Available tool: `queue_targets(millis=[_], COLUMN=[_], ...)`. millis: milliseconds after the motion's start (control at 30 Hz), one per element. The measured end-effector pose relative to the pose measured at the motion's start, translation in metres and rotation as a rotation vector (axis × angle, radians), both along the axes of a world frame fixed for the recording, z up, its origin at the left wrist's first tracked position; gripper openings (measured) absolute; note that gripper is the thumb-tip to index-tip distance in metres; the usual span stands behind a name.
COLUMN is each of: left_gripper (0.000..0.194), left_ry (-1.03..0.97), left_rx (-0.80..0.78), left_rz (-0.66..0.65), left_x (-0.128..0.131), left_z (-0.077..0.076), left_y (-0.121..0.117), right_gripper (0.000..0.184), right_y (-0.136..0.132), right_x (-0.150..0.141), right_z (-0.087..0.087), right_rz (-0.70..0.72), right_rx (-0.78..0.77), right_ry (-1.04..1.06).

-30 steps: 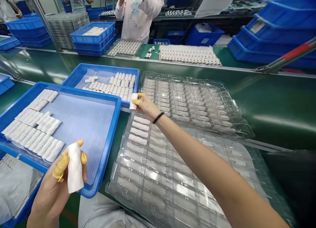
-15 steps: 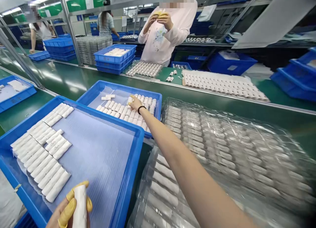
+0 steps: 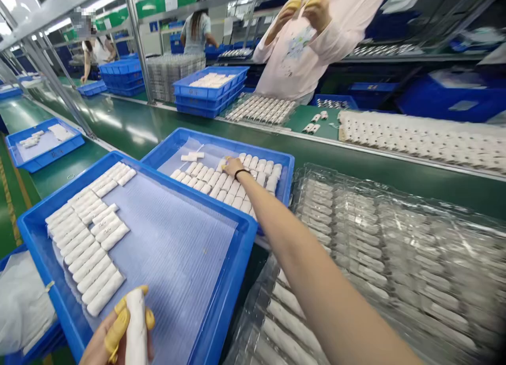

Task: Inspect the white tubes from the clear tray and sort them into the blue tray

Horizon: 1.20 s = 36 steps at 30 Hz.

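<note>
My left hand [image 3: 118, 336], with yellow finger cots, is closed around a white cylindrical piece [image 3: 136, 328] at the bottom edge, over the near blue tray [image 3: 221, 280] that holds rows of white pieces [image 3: 85, 236]. My right arm stretches out to the far blue tray [image 3: 288, 167]. There my right hand [image 3: 233, 167] rests on the rows of short white pieces [image 3: 229, 183]; its fingers are mostly hidden and I cannot tell whether it grips one.
Clear plastic blister trays [image 3: 379, 233] lie to the right, some pockets filled. A green conveyor belt [image 3: 130, 125] runs behind. Across it a person in a pink top [image 3: 304, 48] handles parts near blue bins [image 3: 209, 90]. Other workers stand farther back.
My right hand carried a short white piece from the tray's edge into the far blue tray and now rests on the rows. The view has tilted up; my left hand keeps its piece.
</note>
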<state>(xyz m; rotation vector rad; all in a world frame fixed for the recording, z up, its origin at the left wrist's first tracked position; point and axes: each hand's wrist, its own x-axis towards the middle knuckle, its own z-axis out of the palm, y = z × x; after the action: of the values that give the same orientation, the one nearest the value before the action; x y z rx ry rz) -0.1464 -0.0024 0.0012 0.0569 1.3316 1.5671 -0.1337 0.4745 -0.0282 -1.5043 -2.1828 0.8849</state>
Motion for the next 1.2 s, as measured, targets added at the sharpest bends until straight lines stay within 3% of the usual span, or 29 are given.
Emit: queue_targets(millis=[100,200,333,367,433,567,633,700,767,867,933,1000,1133,1200], left_gripper=[0.047,0.047,0.044,0.043,0.041,0.038,0.039,0.04,0.041,0.044,0.044,0.043,0.041,0.04], left_ry=[-0.058,-0.137,-0.126,-0.109,-0.064,0.058,0.116,0.195,0.305,0.403,0.388,0.35,0.311,0.342], left_rx=[-0.037,-0.014,0.125,0.155,0.208,0.312,0.346,0.366,0.382,0.408,0.419,0.431,0.473,0.479], left_rz=[0.121,0.188,0.187,0.166,0.116,0.012,-0.051,-0.115,-0.154,-0.216,-0.269,-0.306,-0.377,-0.403], left_x=[0.001,-0.001,-0.003,-0.002,0.001,0.016,0.025,0.035,0.043,0.053,0.058,0.063,0.071,0.077], left_z=[0.011,0.027,0.042,0.044,0.044,0.037,0.033,0.029,0.026,0.021,0.019,0.017,0.016,0.015], left_y=[0.007,0.018,0.027,0.028,0.026,0.02,0.016,0.012,0.007,0.001,-0.002,-0.005,-0.011,-0.013], right_gripper=[0.034,0.029,0.026,0.022,0.024,0.046,0.045,0.038,0.033,0.028,0.026,0.027,0.02,0.017], right_y=[-0.02,-0.059,-0.153,-0.182,-0.241,-0.335,-0.364,-0.384,-0.399,-0.42,-0.433,-0.444,-0.458,-0.466], right_x=[0.012,0.035,0.089,0.103,0.127,0.15,0.156,0.163,0.171,0.183,0.189,0.196,0.21,0.218], right_z=[0.01,0.027,0.051,0.056,0.061,0.064,0.064,0.062,0.057,0.046,0.041,0.039,0.037,0.034], right_rz=[0.018,0.032,0.087,0.128,0.267,0.46,0.436,0.329,0.194,0.026,-0.048,-0.064,0.028,-0.026], right_rx=[0.028,0.11,0.198,0.188,0.025,-0.659,-0.977,-1.088,-0.931,-0.441,-0.2,-0.164,-0.377,-0.253], right_ry=[0.023,0.128,0.312,0.451,0.623,0.722,0.787,0.852,0.908,0.923,0.914,0.952,1.039,0.971])
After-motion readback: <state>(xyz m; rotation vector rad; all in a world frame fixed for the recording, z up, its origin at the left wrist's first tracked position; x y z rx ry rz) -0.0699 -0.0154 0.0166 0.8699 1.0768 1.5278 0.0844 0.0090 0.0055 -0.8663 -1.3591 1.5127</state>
